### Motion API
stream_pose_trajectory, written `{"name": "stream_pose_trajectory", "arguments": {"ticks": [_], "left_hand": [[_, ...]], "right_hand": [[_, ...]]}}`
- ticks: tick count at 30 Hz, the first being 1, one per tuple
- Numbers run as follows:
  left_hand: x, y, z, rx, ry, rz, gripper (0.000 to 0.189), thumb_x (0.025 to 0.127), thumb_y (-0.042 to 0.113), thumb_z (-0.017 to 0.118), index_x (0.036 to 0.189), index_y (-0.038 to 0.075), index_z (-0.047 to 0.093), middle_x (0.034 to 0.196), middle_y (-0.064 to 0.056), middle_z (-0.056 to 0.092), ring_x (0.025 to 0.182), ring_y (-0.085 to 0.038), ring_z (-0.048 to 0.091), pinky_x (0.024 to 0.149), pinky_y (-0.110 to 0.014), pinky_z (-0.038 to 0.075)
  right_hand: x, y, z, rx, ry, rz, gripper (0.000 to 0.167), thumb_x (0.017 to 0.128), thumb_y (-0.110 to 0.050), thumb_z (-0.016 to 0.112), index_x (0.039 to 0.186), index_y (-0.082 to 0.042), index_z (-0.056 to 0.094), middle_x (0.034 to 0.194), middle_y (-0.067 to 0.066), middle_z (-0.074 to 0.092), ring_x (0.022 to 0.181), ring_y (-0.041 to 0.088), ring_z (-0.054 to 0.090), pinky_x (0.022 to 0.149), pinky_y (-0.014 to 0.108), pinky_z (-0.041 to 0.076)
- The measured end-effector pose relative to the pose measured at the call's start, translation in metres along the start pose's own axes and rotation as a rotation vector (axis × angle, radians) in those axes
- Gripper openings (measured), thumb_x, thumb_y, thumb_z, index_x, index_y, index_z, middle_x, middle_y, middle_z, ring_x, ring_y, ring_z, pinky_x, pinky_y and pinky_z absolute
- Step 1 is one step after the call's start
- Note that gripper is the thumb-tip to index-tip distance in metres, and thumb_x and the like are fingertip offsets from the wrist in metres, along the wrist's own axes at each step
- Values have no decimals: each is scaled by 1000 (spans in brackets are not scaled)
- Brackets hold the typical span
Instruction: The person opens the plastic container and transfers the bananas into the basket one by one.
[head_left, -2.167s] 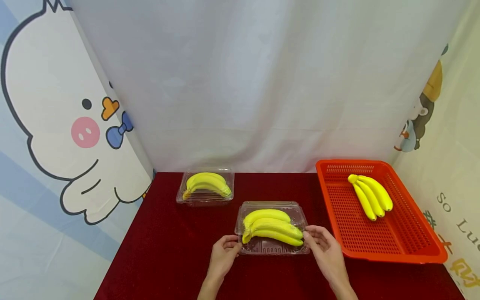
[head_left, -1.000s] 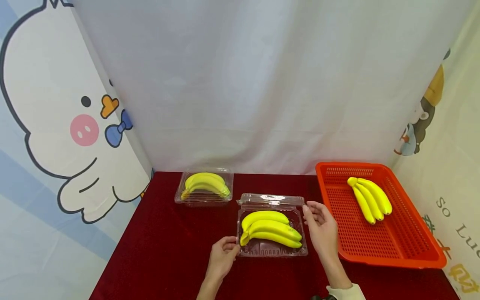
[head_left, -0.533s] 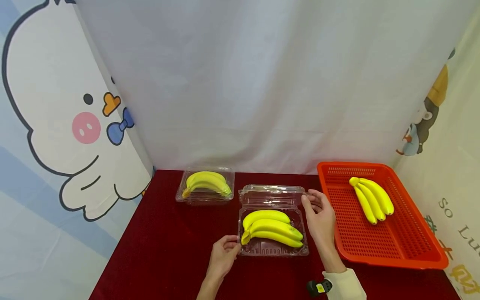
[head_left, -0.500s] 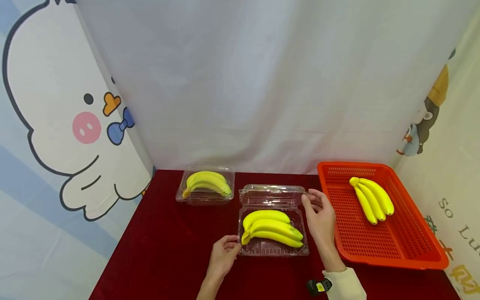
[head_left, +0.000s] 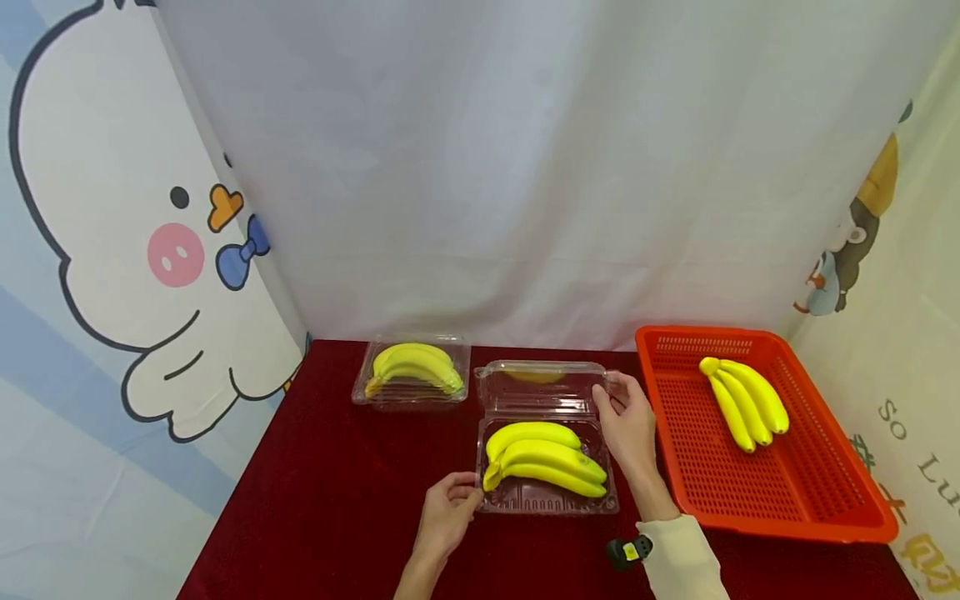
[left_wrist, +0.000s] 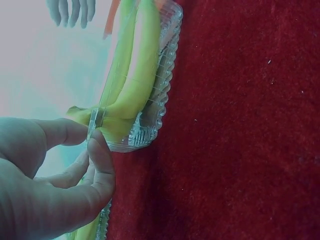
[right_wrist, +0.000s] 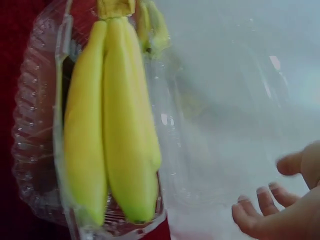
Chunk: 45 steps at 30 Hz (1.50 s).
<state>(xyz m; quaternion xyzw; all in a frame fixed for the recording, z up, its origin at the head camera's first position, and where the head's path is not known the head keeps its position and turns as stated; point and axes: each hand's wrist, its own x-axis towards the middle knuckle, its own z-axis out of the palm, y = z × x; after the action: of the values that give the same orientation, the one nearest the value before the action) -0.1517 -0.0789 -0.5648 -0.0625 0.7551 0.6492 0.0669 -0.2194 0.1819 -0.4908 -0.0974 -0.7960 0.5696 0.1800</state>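
Observation:
A clear plastic clamshell box (head_left: 517, 504) stands on the table with its lid (head_left: 502, 382) raised and tilted back. Inside the base lies a bunch of yellow bananas (head_left: 551, 458), stem to the left. My left hand (head_left: 446, 512) pinches the box's rim at the near left corner between thumb and fingertip, plain in the left wrist view. My right hand (head_left: 628, 425) is at the right edge of the lid. In the right wrist view this hand (right_wrist: 292, 205) has its thumb and fingers spread apart, with nothing between them, beside the see-through lid.
Behind and to the left sits another clear box (head_left: 360, 396) with bananas (head_left: 412, 367) under its lid. A red plastic basket (head_left: 675, 467) at the right holds one more banana bunch (head_left: 746, 400). White cloth (head_left: 480, 208) hangs behind the dark red table (head_left: 337, 500).
The lid has swung up and back from over the bananas. My right hand has moved from the near right corner to the far right, along with the lid. My left hand stays put.

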Motion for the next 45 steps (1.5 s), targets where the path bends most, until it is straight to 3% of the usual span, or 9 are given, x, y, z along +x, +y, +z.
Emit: {"name": "stream_pose_trajectory", "arguments": {"ticks": [7, 13, 21, 24, 33, 45], "left_hand": [[0, 0, -1, -1, -10, 5, 30, 93, 4, 68, 120, -8, 65, 92, -10, 70, 76, -14, 63, 63, -23, 52], [2, 1, -2, -8, -18, -3, 31, 93, 5, 69, 121, -8, 65, 94, -10, 70, 77, -15, 62, 64, -24, 53], [1, 0, -2, 0, -6, 11, 29, 92, 2, 68, 119, -9, 66, 90, -8, 69, 75, -15, 63, 62, -24, 52], [1, 0, -3, -4, -4, 15, 30, 92, 2, 68, 119, -9, 65, 89, -8, 69, 75, -16, 63, 62, -23, 52], [1, -1, -2, -21, -4, 27, 30, 92, 1, 67, 120, -11, 65, 90, -11, 70, 74, -14, 62, 61, -21, 51], [0, -2, -1, -17, -5, 10, 31, 91, 2, 68, 120, -9, 65, 89, -8, 69, 74, -15, 61, 62, -21, 50]], "right_hand": [[4, 2, 1, 19, 37, 66, 32, 108, -17, 53, 131, 5, 49, 129, 28, 57, 127, 41, 55, 110, 52, 43], [13, 8, 5, -3, 65, 64, 30, 108, -18, 53, 128, 5, 51, 126, 27, 58, 125, 41, 56, 110, 51, 43], [27, 21, 11, -101, 116, -112, 18, 107, -12, 56, 115, 4, 58, 108, 26, 66, 103, 42, 64, 92, 52, 52], [33, 24, 11, -118, 126, -132, 15, 105, -9, 56, 112, 4, 59, 103, 25, 67, 97, 41, 64, 87, 51, 52], [46, 33, 14, -148, 73, -31, 18, 106, -6, 55, 119, 6, 60, 111, 28, 66, 103, 42, 65, 93, 51, 53], [52, 39, 15, -190, -34, -13, 26, 102, 2, 55, 127, 8, 61, 121, 30, 65, 113, 44, 63, 100, 53, 50]]}}
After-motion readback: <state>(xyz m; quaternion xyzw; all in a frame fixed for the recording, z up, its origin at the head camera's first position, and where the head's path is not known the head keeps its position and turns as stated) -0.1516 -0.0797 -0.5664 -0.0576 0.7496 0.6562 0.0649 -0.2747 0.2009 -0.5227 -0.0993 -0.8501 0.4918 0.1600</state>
